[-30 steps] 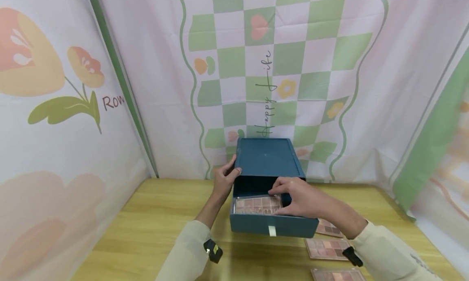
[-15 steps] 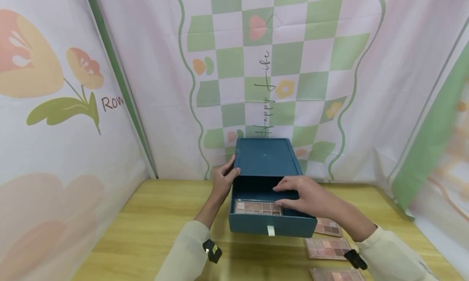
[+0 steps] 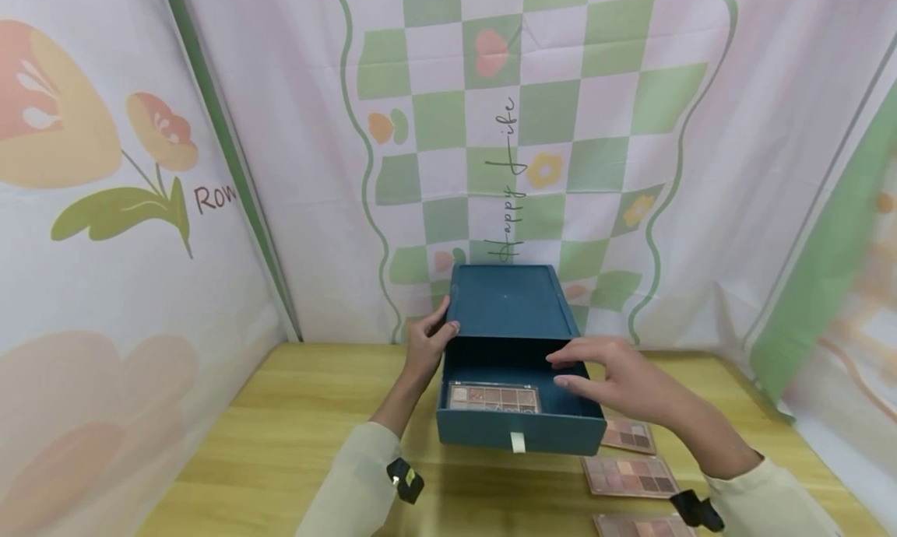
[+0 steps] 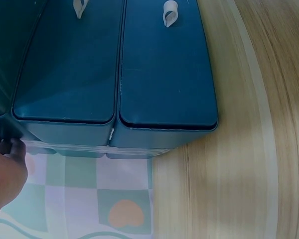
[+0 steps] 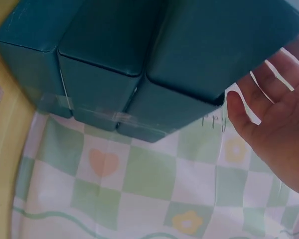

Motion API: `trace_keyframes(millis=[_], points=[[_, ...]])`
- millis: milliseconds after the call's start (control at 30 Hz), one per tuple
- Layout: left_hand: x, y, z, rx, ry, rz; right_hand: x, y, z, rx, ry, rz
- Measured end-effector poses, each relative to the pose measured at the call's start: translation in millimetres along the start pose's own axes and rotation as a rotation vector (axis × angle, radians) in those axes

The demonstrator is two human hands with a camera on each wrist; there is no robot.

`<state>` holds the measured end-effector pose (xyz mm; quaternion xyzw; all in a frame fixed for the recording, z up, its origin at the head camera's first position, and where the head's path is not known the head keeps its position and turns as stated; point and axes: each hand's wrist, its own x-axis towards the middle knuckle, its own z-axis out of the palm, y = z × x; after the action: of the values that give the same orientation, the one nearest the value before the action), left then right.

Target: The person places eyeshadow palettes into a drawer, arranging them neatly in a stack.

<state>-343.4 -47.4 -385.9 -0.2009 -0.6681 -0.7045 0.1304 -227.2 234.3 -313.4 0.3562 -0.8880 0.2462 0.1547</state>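
Note:
A dark teal cabinet (image 3: 510,300) stands on the table against the backdrop, its top drawer (image 3: 483,429) pulled out toward me. Inside that drawer, at the left, lies an eyeshadow palette (image 3: 494,398) with a clear lid. My left hand (image 3: 425,350) holds the cabinet's left side near the front, thumb at the top edge. Over the drawer's right part hovers my right hand (image 3: 617,377), fingers and thumb spread apart, holding nothing. In the right wrist view the right hand (image 5: 276,114) appears beside the drawer, partly hidden by it.
Right of the drawer, more eyeshadow palettes (image 3: 629,475) lie in a column on the wooden table (image 3: 280,436). Lower drawers (image 4: 164,69) with pale pull tabs are closed. A printed cloth (image 3: 546,132) hangs close behind the cabinet, with side cloths at left and right.
The right hand let go of the palette, which now lies flatter in the drawer, and moved away to the right with its fingers opening. The left hand stayed on the cabinet.

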Motion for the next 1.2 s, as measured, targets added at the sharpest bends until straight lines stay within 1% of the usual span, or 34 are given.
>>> trace_keyframes(millis=[167, 333, 400, 533, 600, 667, 767, 867, 1033, 1100, 1200], points=[[-0.2, 0.5, -0.3, 0.0, 0.002, -0.006, -5.5, 4, -6, 0.01, 0.028, 0.015], [-0.2, 1.1, 0.0, 0.01, -0.006, 0.003, -12.2, 11, -12, -0.033, 0.066, 0.045], [-0.2, 0.7, -0.1, 0.009, -0.01, 0.007, -16.1, 18, -13, -0.043, 0.095, 0.044], [0.1, -0.2, -0.4, 0.005, -0.009, 0.004, -25.4, 36, -13, -0.014, 0.179, 0.013], [0.1, -0.9, -0.8, 0.007, -0.01, 0.001, -30.8, 45, -14, 0.003, 0.209, 0.028], [0.0, -0.4, -1.1, 0.009, -0.015, -0.002, -36.2, 54, -17, -0.006, 0.215, 0.085], [0.0, 0.2, -1.4, 0.012, -0.019, -0.004, -43.8, 66, -21, -0.029, 0.193, 0.182], [-0.1, 0.5, -1.6, 0.014, -0.021, -0.002, -50.6, 79, -23, -0.039, 0.151, 0.254], [0.6, -1.3, -1.6, 0.011, -0.015, -0.003, -61.6, 98, -20, -0.017, 0.031, 0.384], [0.5, -1.4, -1.5, 0.011, -0.012, -0.002, -66.1, 108, -15, 0.004, 0.016, 0.391], [-0.2, -0.9, -1.3, 0.006, -0.012, 0.005, -73.0, 123, -4, 0.049, 0.027, 0.374]])
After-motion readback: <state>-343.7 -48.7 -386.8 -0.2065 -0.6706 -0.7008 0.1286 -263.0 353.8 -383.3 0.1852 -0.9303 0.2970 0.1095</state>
